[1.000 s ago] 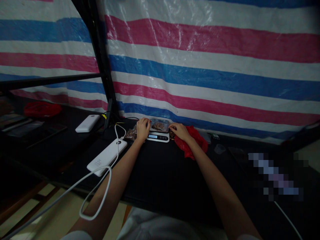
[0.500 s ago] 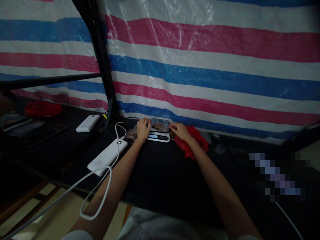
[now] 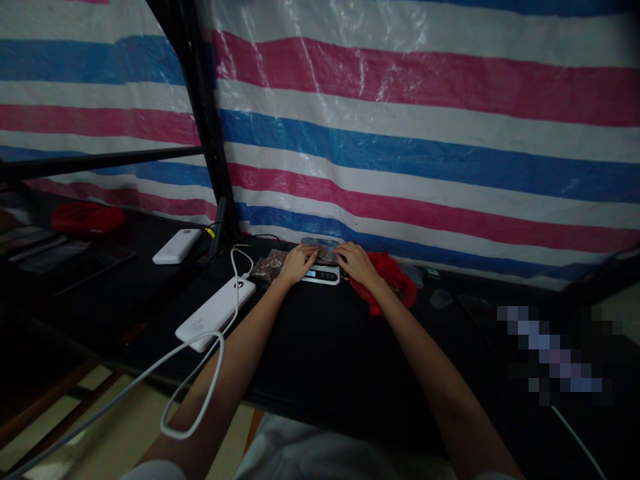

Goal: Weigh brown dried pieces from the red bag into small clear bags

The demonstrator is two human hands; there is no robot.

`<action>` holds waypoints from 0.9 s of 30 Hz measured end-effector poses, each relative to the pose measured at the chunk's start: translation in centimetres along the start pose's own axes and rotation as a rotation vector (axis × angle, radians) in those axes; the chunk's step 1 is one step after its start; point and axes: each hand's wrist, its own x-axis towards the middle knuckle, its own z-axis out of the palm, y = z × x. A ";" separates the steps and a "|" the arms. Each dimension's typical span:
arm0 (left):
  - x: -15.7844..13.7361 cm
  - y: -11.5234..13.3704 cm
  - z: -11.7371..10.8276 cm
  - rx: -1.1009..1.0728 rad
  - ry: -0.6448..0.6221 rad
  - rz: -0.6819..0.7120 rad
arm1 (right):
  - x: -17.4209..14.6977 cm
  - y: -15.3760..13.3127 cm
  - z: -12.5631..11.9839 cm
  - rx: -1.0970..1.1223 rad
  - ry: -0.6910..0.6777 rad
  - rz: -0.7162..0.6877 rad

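A small digital scale (image 3: 324,275) stands on the black table (image 3: 320,347) near the striped tarp. A small clear bag with brown contents (image 3: 320,245) lies on its platform. My left hand (image 3: 299,263) and my right hand (image 3: 351,261) have come together over this bag, fingers pressed on its near edge from either side. A second clear bag of brown pieces (image 3: 267,265) lies just left of my left hand. A crumpled red plastic bag (image 3: 395,283) sits beside my right wrist.
A white power bank (image 3: 215,313) with a looping white cable (image 3: 193,383) lies at the left. Another white power bank (image 3: 176,246) is further back. A black post (image 3: 207,133) rises before the striped tarp (image 3: 425,133). A red object (image 3: 87,217) lies far left.
Both hands have moved inward from the sides of the scale onto the clear bag on it. The second bag on the left now shows more fully.
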 end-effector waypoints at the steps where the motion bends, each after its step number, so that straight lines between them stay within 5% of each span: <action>1: 0.0 0.0 0.0 -0.003 -0.001 -0.005 | 0.1 0.0 0.2 0.035 -0.002 -0.019; 13: 0.0 0.2 -0.1 0.001 -0.005 -0.046 | -0.4 0.6 1.8 0.048 -0.087 -0.016; 27: 0.0 0.1 0.1 0.003 0.003 -0.045 | -0.3 0.7 1.8 0.119 -0.018 -0.052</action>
